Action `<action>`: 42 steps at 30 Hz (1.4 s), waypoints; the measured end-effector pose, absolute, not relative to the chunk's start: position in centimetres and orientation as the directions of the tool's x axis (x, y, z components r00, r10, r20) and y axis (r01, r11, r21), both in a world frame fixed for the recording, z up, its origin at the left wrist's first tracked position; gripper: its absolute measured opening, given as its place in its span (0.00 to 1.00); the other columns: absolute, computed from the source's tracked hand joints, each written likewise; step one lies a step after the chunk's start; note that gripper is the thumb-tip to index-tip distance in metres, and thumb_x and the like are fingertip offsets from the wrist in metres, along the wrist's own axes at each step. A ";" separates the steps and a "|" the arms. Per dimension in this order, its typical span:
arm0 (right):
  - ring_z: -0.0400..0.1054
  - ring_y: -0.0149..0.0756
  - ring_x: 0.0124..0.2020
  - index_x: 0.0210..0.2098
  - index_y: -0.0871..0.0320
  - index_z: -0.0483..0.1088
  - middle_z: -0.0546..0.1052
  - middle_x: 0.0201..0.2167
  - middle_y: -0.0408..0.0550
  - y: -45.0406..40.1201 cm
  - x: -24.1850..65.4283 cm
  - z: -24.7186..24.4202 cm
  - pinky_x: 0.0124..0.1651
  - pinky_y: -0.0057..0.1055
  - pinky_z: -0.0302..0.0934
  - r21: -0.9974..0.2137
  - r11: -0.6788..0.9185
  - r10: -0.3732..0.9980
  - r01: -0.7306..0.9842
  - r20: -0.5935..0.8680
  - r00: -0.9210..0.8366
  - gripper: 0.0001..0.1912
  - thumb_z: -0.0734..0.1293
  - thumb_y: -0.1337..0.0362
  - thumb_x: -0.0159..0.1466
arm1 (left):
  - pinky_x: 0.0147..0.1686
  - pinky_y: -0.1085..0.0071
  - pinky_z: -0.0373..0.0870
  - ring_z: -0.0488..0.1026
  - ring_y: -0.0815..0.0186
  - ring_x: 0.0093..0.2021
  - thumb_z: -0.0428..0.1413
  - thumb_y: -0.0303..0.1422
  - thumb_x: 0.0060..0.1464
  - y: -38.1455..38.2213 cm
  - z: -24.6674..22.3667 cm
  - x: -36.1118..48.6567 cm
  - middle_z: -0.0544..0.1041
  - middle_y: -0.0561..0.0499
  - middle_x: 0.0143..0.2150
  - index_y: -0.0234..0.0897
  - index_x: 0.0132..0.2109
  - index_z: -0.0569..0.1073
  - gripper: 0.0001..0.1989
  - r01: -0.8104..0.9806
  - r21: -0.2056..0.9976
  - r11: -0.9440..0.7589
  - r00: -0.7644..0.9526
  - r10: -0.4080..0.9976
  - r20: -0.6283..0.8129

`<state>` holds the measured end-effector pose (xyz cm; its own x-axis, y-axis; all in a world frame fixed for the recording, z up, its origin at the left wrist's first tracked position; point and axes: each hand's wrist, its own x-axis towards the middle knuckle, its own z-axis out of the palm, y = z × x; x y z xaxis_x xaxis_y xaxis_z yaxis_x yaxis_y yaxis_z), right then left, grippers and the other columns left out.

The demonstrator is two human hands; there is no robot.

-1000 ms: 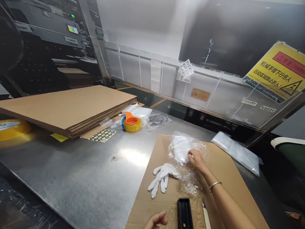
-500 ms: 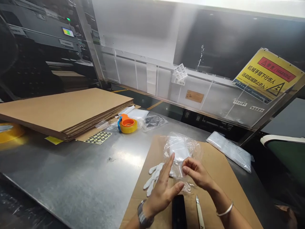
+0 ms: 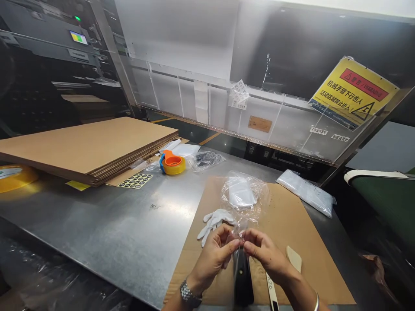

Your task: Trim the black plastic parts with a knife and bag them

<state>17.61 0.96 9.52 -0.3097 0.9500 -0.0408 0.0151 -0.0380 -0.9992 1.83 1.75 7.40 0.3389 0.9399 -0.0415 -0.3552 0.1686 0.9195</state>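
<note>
My left hand (image 3: 214, 255) and my right hand (image 3: 264, 252) meet thumb to thumb, fingers pinched on a thin clear plastic bag (image 3: 240, 225). Directly below them, on the cardboard sheet (image 3: 314, 268), lies a long black object (image 3: 243, 285) with a small light hole. Beside it is a slim cream-coloured tool (image 3: 271, 290) marked with characters, partly covered by my right hand. A flat cream piece (image 3: 294, 258) shows behind my right wrist. White gloves (image 3: 214, 220) rest left of the bag. Beyond my hands is a stack of clear plastic bags (image 3: 241, 192).
Brown cardboard sheets (image 3: 97, 147) are piled at left, near a tape dispenser (image 3: 173, 163) and a sticker sheet (image 3: 135, 181). A yellow tape roll (image 3: 16, 178) stands at the far left. A wrapped white pack (image 3: 306, 192) lies right, below a transparent barrier (image 3: 220, 103).
My hands have come together and lowered over the black object. My left fingers, stretched out before, are now pinched on the clear bag. The camera view has shifted slightly.
</note>
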 end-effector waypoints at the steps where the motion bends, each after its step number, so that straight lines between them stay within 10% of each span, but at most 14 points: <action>1: 0.62 0.31 0.30 0.31 0.60 0.71 0.70 0.26 0.44 0.7 17.5 9.4 0.35 0.29 0.57 -0.999 -0.035 0.951 0.026 -0.041 -0.306 0.21 0.68 0.47 0.53 | 0.14 0.80 0.46 0.50 0.80 0.16 0.60 0.41 0.45 1.5 7.4 1.7 0.60 0.61 0.21 0.35 0.28 0.62 0.17 -0.352 0.921 0.168 0.330 0.943 -0.046; 13: 0.51 0.24 0.19 0.17 0.59 0.60 0.59 0.16 0.37 -1.1 18.2 8.6 0.23 0.25 0.46 -0.978 -0.024 0.973 0.209 -0.072 -0.222 0.23 0.68 0.48 0.52 | 0.19 0.78 0.48 0.51 0.76 0.19 0.55 0.40 0.51 -0.2 6.2 0.5 0.55 0.61 0.18 0.35 0.30 0.64 0.13 -0.198 0.974 0.109 0.316 0.948 -0.042; 18: 0.52 0.26 0.21 0.18 0.58 0.60 0.60 0.17 0.38 -1.9 17.7 8.5 0.23 0.25 0.45 -0.934 0.048 0.988 0.355 -0.009 -0.157 0.20 0.67 0.51 0.55 | 0.40 0.67 0.62 0.66 0.63 0.40 0.56 0.38 0.50 -1.4 6.1 0.5 0.70 0.49 0.38 0.38 0.39 0.71 0.11 0.218 0.947 -0.234 -0.104 0.960 0.261; 23: 0.54 0.27 0.24 0.18 0.58 0.60 0.63 0.19 0.39 -2.8 16.6 8.5 0.26 0.25 0.46 -0.868 0.159 0.975 0.470 0.065 -0.211 0.13 0.69 0.64 0.52 | 0.27 0.73 0.61 0.63 0.68 0.26 0.54 0.41 0.52 -2.8 6.1 1.3 0.67 0.54 0.24 0.36 0.27 0.68 0.13 0.127 0.984 -0.126 0.231 0.968 0.095; 30: 0.53 0.26 0.23 0.22 0.56 0.56 0.59 0.20 0.38 -1.6 16.7 8.0 0.25 0.24 0.49 -0.861 0.178 0.977 0.476 0.096 -0.191 0.13 0.61 0.60 0.60 | 0.28 0.71 0.61 0.62 0.67 0.26 0.51 0.35 0.52 -2.9 3.8 1.3 0.63 0.55 0.21 0.37 0.22 0.64 0.12 0.215 0.973 -0.087 -0.102 0.989 0.110; 35: 0.59 0.30 0.27 0.23 0.56 0.61 0.65 0.23 0.40 -1.6 16.2 8.4 0.31 0.26 0.53 -0.796 0.283 0.939 0.535 0.117 -0.323 0.08 0.64 0.63 0.57 | 0.37 0.68 0.61 0.66 0.64 0.35 0.49 0.25 0.55 -3.3 3.2 0.4 0.72 0.49 0.32 0.38 0.40 0.73 0.10 0.661 0.577 -0.480 0.075 0.807 0.585; 42: 0.64 0.40 0.24 0.27 0.55 0.64 0.68 0.20 0.47 -2.9 18.6 4.0 0.28 0.31 0.51 -0.625 0.017 1.000 0.780 0.004 -0.018 0.10 0.63 0.55 0.57 | 0.33 0.67 0.61 0.67 0.64 0.29 0.46 0.26 0.58 -2.2 0.1 -1.8 0.70 0.50 0.25 0.35 0.38 0.73 0.11 0.793 0.485 -0.368 0.014 0.808 0.589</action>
<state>18.62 -2.93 3.98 -0.0182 0.9998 0.0040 0.7804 0.0167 -0.6251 -1.82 -2.15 0.14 0.0143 0.8080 0.5890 0.7931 -0.3679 0.4854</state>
